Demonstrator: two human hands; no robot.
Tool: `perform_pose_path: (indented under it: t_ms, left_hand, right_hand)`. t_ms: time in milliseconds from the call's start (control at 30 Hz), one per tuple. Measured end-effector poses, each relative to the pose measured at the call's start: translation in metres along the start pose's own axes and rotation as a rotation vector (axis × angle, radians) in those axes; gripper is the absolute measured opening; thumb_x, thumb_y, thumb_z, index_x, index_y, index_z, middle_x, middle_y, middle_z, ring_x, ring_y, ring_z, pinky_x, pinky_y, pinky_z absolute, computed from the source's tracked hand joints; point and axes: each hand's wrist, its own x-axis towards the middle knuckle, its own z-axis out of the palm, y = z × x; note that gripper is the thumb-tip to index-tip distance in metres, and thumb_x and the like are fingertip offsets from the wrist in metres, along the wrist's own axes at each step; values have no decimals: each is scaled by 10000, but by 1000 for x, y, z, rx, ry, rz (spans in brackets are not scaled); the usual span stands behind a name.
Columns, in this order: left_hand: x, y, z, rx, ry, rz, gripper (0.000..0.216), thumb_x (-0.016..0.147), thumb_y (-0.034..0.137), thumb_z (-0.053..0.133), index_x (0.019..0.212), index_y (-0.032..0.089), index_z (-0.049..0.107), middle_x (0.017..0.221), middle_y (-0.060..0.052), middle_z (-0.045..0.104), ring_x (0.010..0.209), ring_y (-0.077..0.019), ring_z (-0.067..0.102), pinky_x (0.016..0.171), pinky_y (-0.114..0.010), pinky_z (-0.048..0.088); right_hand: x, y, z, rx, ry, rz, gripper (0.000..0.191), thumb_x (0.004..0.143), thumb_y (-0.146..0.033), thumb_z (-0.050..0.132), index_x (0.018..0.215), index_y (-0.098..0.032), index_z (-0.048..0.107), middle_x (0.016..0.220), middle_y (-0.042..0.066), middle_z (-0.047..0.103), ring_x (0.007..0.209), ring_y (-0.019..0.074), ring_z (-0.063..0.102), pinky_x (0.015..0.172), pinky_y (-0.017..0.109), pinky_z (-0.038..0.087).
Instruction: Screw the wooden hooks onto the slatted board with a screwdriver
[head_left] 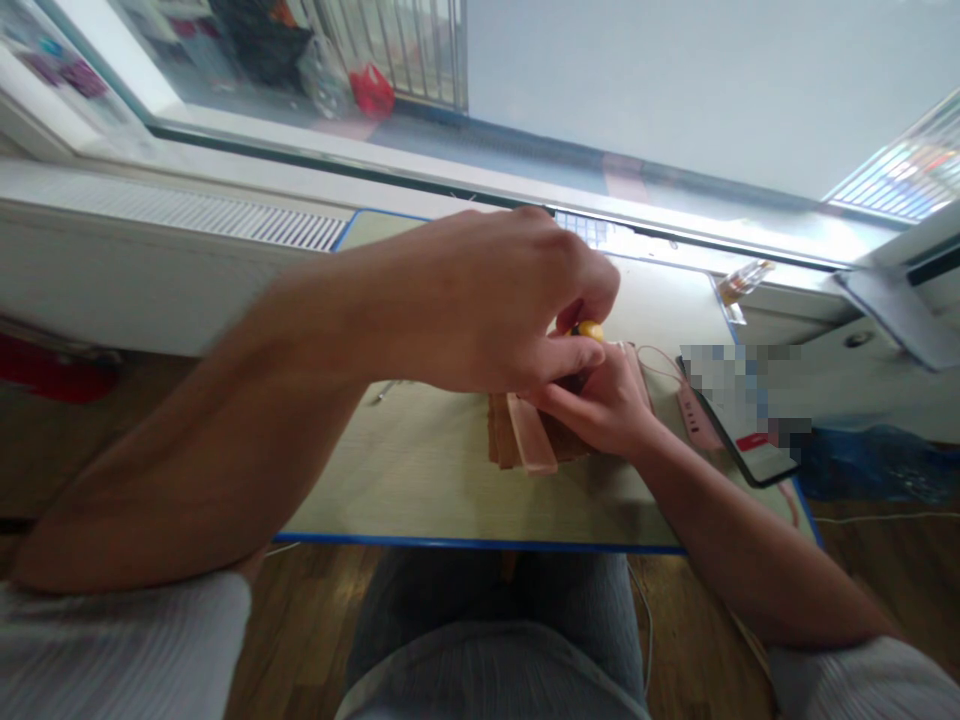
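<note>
My left hand point(517, 310) is closed around a yellow-and-black handle point(590, 330), held above the table; the rest of that tool is hidden behind my fingers. Just below and to the right, my right hand point(611, 405) is closed, its thumb reaching left under my left hand. What its fingers grip is covered. Beneath both hands lies a piece of brown cardboard point(504, 440) with a ragged edge. A pale flat strip point(532, 440) rests on it, sticking out towards me. Another pale edge point(637, 375) shows beyond my right wrist.
The table point(390, 490) has a blue rim. On its right are a pink power strip point(697, 415) and a dark-edged tablet-like object point(772, 465), partly blurred out. A small metal piece point(385, 390) lies left. A radiator point(247, 215) and window stand behind; a clear bottle point(742, 283) is back right.
</note>
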Motion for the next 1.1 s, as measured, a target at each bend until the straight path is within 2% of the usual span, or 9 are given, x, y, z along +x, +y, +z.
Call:
perform_pose_path:
  t_ms: [133, 233, 400, 533, 633, 767, 1000, 1100]
  left_hand:
    - [0, -1, -2, 10, 16, 0, 243, 986, 331, 573, 1037, 264, 801, 898, -6, 767, 794, -180, 703, 742, -300, 496]
    - [-1, 0, -6, -5, 6, -13, 215, 962, 259, 576, 949, 242, 790, 833, 10, 723, 759, -163, 677, 791, -292, 507]
    - [-2, 1, -10, -97, -18, 34, 247, 953, 220, 567, 827, 213, 779, 769, 2, 702, 781, -169, 667, 901, -317, 516]
    - [-1, -1, -8, -128, 4, 56, 249, 917, 226, 579, 789, 229, 792, 700, 15, 668, 660, -142, 580, 762, -306, 476]
    - [-3, -3, -9, -148, -2, 43, 265, 936, 285, 591, 836, 224, 828, 737, 11, 715, 680, -138, 597, 731, -291, 465]
    - [-5, -4, -10, -149, 38, 33, 276, 996, 380, 649, 935, 221, 867, 844, -14, 791, 728, -137, 624, 716, -279, 439]
    - [-4, -2, -7, -123, 122, -23, 160, 924, 358, 774, 878, 214, 827, 846, 1, 778, 694, -123, 604, 675, -285, 373]
    - [-4, 0, -7, -133, 99, -57, 187, 941, 398, 755, 926, 227, 830, 887, -12, 800, 719, -138, 627, 688, -292, 397]
  right_hand:
    - [-2, 3, 1, 19, 22, -10, 219, 874, -287, 850, 815, -221, 650, 663, -53, 612, 584, 103, 538, 507, 236, 438]
    - [-3, 6, 1, 32, 26, -26, 187, 897, -291, 858, 864, -213, 691, 671, -54, 638, 578, 101, 548, 513, 233, 441]
    - [-5, 9, -2, 90, -55, -24, 147, 961, -271, 816, 859, -196, 742, 729, -12, 718, 625, 113, 609, 582, 244, 502]
    - [-6, 14, -4, 120, -67, -17, 131, 974, -295, 816, 898, -199, 770, 702, -16, 694, 597, 118, 578, 569, 256, 491]
    - [-6, 15, -3, 111, -73, -27, 181, 992, -323, 811, 874, -198, 753, 660, -32, 634, 571, 108, 527, 544, 252, 455]
    - [-4, 10, -1, 72, -14, -41, 234, 923, -312, 874, 813, -204, 698, 656, -51, 577, 585, 100, 483, 525, 245, 428]
    - [0, 4, 1, 45, 10, 23, 318, 852, -298, 918, 736, -218, 633, 614, -67, 524, 577, 98, 469, 511, 244, 422]
    - [0, 4, 1, 48, 11, 23, 355, 838, -299, 940, 713, -222, 617, 606, -69, 507, 591, 104, 487, 529, 248, 438]
